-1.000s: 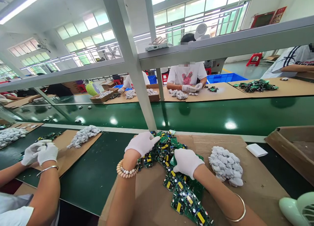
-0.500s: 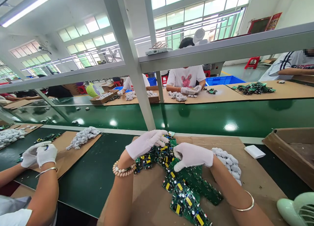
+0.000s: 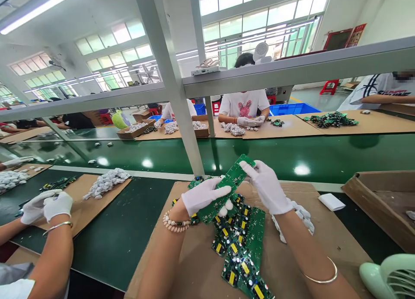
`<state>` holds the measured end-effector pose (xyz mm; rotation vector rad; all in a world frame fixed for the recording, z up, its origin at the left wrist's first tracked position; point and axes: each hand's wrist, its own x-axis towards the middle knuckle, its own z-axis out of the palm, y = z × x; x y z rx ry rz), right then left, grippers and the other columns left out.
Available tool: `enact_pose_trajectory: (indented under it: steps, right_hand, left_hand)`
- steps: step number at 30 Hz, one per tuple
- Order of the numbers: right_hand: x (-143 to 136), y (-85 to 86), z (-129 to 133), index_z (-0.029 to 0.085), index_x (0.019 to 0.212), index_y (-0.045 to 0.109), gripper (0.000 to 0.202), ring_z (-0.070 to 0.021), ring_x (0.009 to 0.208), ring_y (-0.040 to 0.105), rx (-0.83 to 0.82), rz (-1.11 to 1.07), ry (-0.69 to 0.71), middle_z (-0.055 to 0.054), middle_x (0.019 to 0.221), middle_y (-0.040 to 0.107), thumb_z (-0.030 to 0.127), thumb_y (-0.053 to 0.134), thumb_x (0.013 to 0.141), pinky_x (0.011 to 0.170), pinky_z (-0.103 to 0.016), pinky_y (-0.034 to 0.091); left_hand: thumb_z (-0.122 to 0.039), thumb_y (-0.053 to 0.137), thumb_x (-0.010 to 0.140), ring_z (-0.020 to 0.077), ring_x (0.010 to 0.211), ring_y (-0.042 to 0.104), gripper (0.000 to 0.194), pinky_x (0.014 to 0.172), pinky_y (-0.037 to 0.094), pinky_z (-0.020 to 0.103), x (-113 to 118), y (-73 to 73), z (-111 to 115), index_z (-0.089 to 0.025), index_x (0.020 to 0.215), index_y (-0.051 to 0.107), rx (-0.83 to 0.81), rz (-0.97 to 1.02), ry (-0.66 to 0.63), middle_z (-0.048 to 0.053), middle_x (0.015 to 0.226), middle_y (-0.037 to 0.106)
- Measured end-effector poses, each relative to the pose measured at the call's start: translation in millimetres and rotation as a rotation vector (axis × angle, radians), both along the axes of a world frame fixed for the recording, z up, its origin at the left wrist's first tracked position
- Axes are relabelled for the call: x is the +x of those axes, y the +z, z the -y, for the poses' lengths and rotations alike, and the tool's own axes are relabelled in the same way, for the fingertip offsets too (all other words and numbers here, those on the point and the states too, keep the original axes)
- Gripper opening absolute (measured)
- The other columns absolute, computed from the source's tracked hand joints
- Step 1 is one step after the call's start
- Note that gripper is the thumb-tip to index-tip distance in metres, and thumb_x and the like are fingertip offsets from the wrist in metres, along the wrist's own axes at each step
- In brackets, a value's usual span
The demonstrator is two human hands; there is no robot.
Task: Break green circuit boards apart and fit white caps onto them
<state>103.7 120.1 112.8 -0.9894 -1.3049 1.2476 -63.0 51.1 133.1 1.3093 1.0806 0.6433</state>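
A long green circuit board (image 3: 235, 175) is held up at a slant between my two white-gloved hands, its flat side facing me. My left hand (image 3: 205, 196) grips its lower left part, thumb on top and fingertips showing below. At its upper right end, my right hand (image 3: 266, 184) pinches the board between thumb and fingers. Beneath lies a heap of boards with yellow and black components (image 3: 235, 247) on a cardboard sheet (image 3: 191, 264). Another green board (image 3: 256, 234) lies face down in the heap. White lumpy pieces (image 3: 303, 217) are piled beside my right wrist.
A metal frame post (image 3: 191, 147) stands beyond the heap. At right are a folded white piece (image 3: 332, 201), a cardboard box (image 3: 382, 204) and a pale green fan (image 3: 389, 275). A co-worker's gloved hands (image 3: 48, 208) are at left. People sit across the green belt (image 3: 275, 154).
Both hands have come together around one green board and lifted it off the heap, turning it slantwise. My right hand has moved up and right.
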Motion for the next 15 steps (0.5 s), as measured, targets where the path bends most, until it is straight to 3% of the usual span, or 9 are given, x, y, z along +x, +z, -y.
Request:
enact_pose_trajectory:
  steps: [3, 6, 9, 12, 15]
  right_hand:
    - [3, 1.5, -2, 0.020, 0.080, 0.048, 0.044, -0.0146, 0.060, 0.061, -0.023, 0.133, 0.139, 0.001, 0.070, 0.058, 0.057, 0.066, 0.065, 0.058, -0.028, 0.051]
    - [9, 6.7, 1, 0.019, 0.102, 0.051, 0.048, -0.0166, 0.061, 0.065, -0.068, 0.134, 0.444, -0.003, 0.080, 0.066, 0.053, 0.063, 0.070, 0.055, -0.028, 0.053]
    - [12, 7.8, 6, 0.016, 0.099, 0.057, 0.039, -0.0161, 0.055, 0.066, -0.021, 0.237, 0.642, -0.003, 0.074, 0.067, 0.046, 0.060, 0.074, 0.050, -0.026, 0.051]
    - [8, 4.7, 11, 0.015, 0.089, 0.060, 0.028, -0.0146, 0.049, 0.064, 0.062, 0.400, 0.576, -0.001, 0.059, 0.064, 0.040, 0.056, 0.078, 0.045, -0.022, 0.047]
    - [-1, 0.0, 14, 0.016, 0.084, 0.059, 0.020, -0.0136, 0.047, 0.063, 0.098, 0.494, 0.443, 0.001, 0.054, 0.062, 0.034, 0.052, 0.081, 0.042, -0.019, 0.041]
  left_hand:
    - [-0.056, 0.046, 0.081, 0.0103, 0.047, 0.055, 0.040, 0.047, 0.044, 0.022, -11, 4.2, 2, -0.018, 0.091, 0.050, 0.066, -0.165, 0.051, 0.002, 0.069, 0.063]
    - [-0.054, 0.042, 0.083, 0.0106, 0.050, 0.055, 0.038, 0.054, 0.046, 0.023, -26, 11.0, 5, -0.018, 0.091, 0.053, 0.206, -0.420, -0.056, 0.001, 0.069, 0.064]
    - [-0.051, 0.042, 0.084, 0.0146, 0.063, 0.059, 0.036, 0.065, 0.046, 0.026, -36, 12.1, 7, -0.019, 0.087, 0.058, 0.343, -0.662, -0.155, 0.003, 0.076, 0.066]
    - [-0.049, 0.045, 0.082, 0.0191, 0.076, 0.060, 0.033, 0.071, 0.045, 0.029, -38, 6.4, 7, -0.019, 0.081, 0.061, 0.464, -0.844, -0.088, 0.005, 0.085, 0.067]
    - [-0.049, 0.048, 0.080, 0.0181, 0.070, 0.061, 0.032, 0.066, 0.046, 0.027, -35, 0.9, 6, -0.020, 0.080, 0.060, 0.339, -0.868, 0.043, 0.004, 0.077, 0.067]
